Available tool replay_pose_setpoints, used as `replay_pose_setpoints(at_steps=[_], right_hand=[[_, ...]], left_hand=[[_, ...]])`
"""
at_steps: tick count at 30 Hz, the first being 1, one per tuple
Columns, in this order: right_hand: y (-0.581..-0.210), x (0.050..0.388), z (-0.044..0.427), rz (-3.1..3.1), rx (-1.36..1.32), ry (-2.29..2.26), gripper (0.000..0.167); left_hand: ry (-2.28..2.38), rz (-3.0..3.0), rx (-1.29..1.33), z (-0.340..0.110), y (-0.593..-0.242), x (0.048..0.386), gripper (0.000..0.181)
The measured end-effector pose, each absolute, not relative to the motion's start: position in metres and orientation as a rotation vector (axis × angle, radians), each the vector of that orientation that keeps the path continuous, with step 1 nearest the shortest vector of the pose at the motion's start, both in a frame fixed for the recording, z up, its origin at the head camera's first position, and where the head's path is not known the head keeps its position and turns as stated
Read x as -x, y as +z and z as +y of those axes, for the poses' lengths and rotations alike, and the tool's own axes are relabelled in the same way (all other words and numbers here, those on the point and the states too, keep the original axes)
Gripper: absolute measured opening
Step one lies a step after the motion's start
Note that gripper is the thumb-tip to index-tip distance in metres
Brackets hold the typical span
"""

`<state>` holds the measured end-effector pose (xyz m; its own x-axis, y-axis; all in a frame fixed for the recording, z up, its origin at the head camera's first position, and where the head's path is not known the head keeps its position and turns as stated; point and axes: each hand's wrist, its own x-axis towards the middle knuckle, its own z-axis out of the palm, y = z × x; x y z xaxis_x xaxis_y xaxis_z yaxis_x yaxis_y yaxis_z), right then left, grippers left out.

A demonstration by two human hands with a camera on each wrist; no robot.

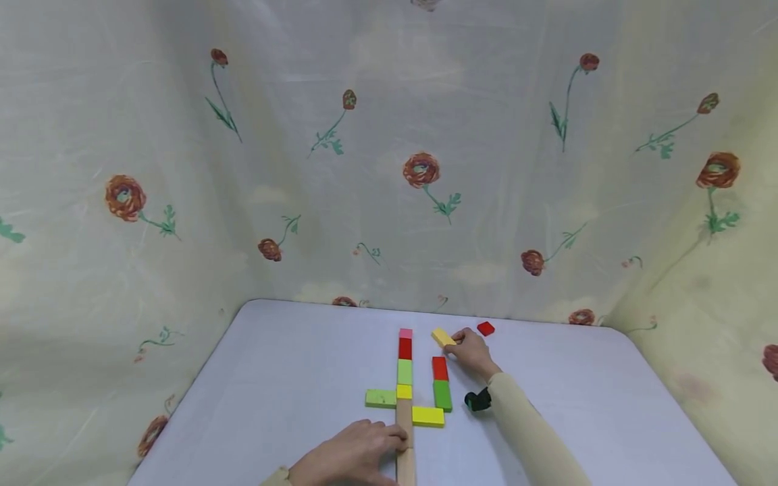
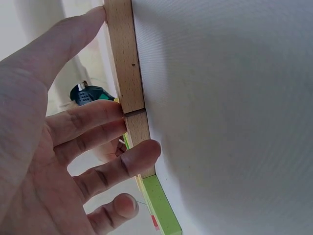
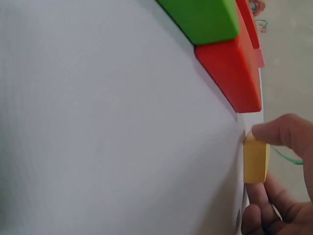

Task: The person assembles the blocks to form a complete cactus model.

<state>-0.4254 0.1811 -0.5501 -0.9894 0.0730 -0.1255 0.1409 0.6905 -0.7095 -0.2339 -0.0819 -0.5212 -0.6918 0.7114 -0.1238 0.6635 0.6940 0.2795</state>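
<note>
My right hand (image 1: pixel 475 354) pinches a pale yellow block (image 1: pixel 442 336) at the far part of the table; in the right wrist view, thumb and fingers sit on either end of that block (image 3: pixel 256 161). Near the front, my left hand (image 1: pixel 351 452) lies beside two plain wooden blocks (image 1: pixel 404 413) set end to end. Seen from the left wrist, its thumb and some fingertips touch the side of the wooden blocks (image 2: pixel 126 58), fingers loosely extended. Ahead of the wood, a yellow block (image 1: pixel 404 391), a light green block (image 1: pixel 404 372), a red block (image 1: pixel 405 349) and a pink block (image 1: pixel 406 333) continue the line.
A light green block (image 1: pixel 380 398) juts left from the line and a yellow block (image 1: pixel 428 416) juts right. Beside it stand a green block (image 1: pixel 442 396) and a red block (image 1: pixel 440 368) end to end. A red piece (image 1: pixel 485 328) lies near the table's far edge.
</note>
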Motion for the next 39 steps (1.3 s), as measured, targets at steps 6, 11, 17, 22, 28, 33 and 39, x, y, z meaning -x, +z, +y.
replay_pose_setpoints(at_steps=[6,11,17,22,28,33,39], right_hand=[[-0.546,0.42,0.179,2.788,-0.281,-1.216,0.038],[-0.542,0.417,0.179,2.768,-0.309,-1.207,0.05],[-0.544,0.428,0.187,2.806,-0.114,-1.321,0.057],[-0.555,0.44,0.197,2.722,0.055,-1.288,0.067],[-0.556,0.443,0.204,2.667,0.138,-1.275,0.064],[-0.556,0.442,0.203,2.683,0.131,-1.286,0.062],[-0.557,0.441,0.201,2.701,0.136,-1.24,0.062]], left_hand=[[0.32,2.682,-1.099,-0.082,-0.522,0.234,0.062],[0.314,2.677,-1.087,-0.081,-0.523,0.235,0.062],[0.29,2.675,-1.118,-0.083,-0.522,0.236,0.061],[0.306,2.656,-1.129,-0.084,-0.522,0.236,0.062],[0.296,2.666,-1.133,-0.084,-0.522,0.237,0.063],[0.29,2.675,-1.138,-0.084,-0.522,0.237,0.062],[0.302,2.664,-1.13,-0.084,-0.523,0.237,0.062]])
